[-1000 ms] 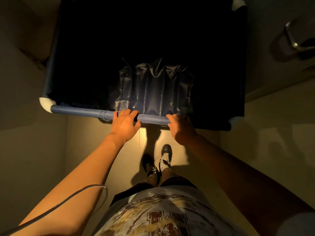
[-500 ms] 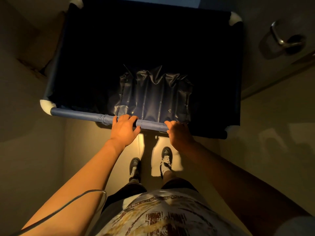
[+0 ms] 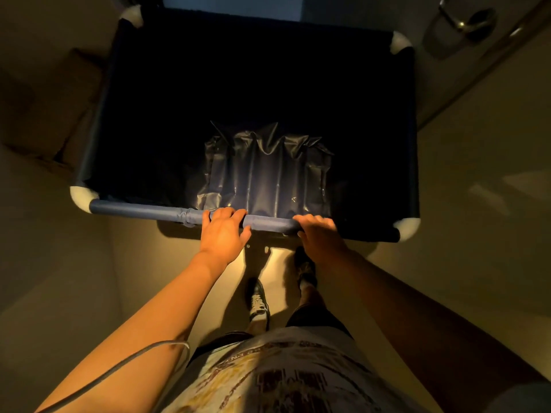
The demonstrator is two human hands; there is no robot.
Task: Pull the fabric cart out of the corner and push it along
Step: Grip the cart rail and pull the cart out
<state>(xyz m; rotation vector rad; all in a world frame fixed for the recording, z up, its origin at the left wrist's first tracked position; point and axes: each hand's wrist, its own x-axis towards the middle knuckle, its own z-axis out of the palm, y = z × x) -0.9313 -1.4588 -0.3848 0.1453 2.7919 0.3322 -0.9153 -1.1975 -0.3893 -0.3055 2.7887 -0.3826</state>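
Navy fabric lines the fabric cart [image 3: 167, 114], a deep rectangular bin seen from above that fills the upper middle of the view; its inside is almost black in the dim light, apart from a creased, glossy stretch of the near wall [image 3: 265, 171] that catches the glow. White corner caps [image 3: 81, 197] mark the frame at all four corners. The cart stands on a pale floor [image 3: 447, 263] between a wall on the left and a door on the right, whose metal handle [image 3: 453, 17] shows at the upper right corner. A brown cardboard box [image 3: 50, 108] sits just beside the cart's left side

Both hands are on the near rail [image 3: 140, 210], a tube wrapped in blue cloth. The left hand [image 3: 222, 234] is curled over the rail near its middle, fingers on top and thumb out toward the right. The right hand [image 3: 320, 234] grips the same rail a little farther right, fingers wrapped over the top. Both arms reach forward, nearly straight

Below the hands, two feet in dark shoes [image 3: 258, 299] stand on the floor, the right one ahead and close under the rail, the left one behind it. A printed T-shirt [image 3: 283, 377] fills the bottom of the view, and a thin grey cable [image 3: 125, 368] loops across the left forearm
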